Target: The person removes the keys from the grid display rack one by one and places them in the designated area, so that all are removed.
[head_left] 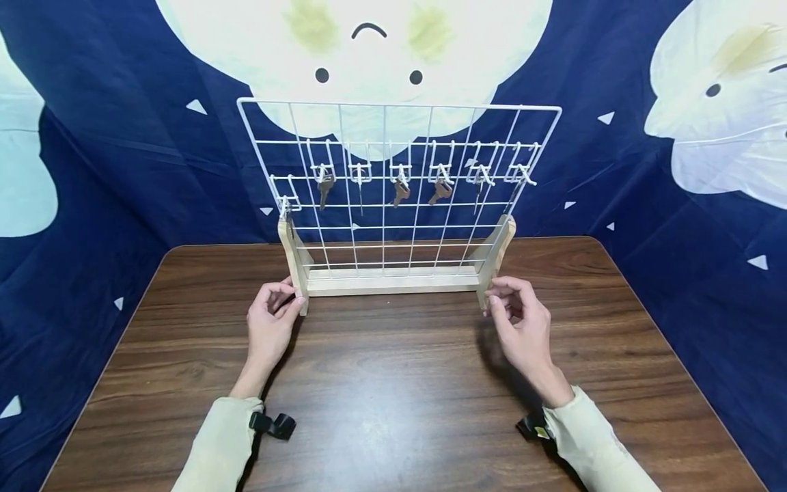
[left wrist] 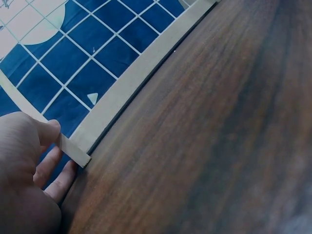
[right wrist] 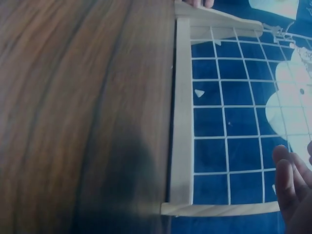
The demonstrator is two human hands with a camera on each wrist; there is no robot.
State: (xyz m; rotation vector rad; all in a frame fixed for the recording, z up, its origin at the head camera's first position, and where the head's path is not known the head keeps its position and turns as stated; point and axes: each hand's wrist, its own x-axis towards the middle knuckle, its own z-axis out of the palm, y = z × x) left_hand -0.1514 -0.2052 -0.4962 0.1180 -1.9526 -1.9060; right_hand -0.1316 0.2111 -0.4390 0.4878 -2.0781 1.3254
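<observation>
Left hand: thumb-and-finger pinch on left wooden leg | right hand: half-open, loosely curled beside right leg, gripping nothing

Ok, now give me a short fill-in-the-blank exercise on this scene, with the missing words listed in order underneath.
1. Small metal ____ hang from the hooks.
2. The wire grid is coloured ____.
3. The left hand pinches a side panel made of ____.
4. The tabletop is coloured ____.

Missing words: keys; white; wood; brown.
</observation>
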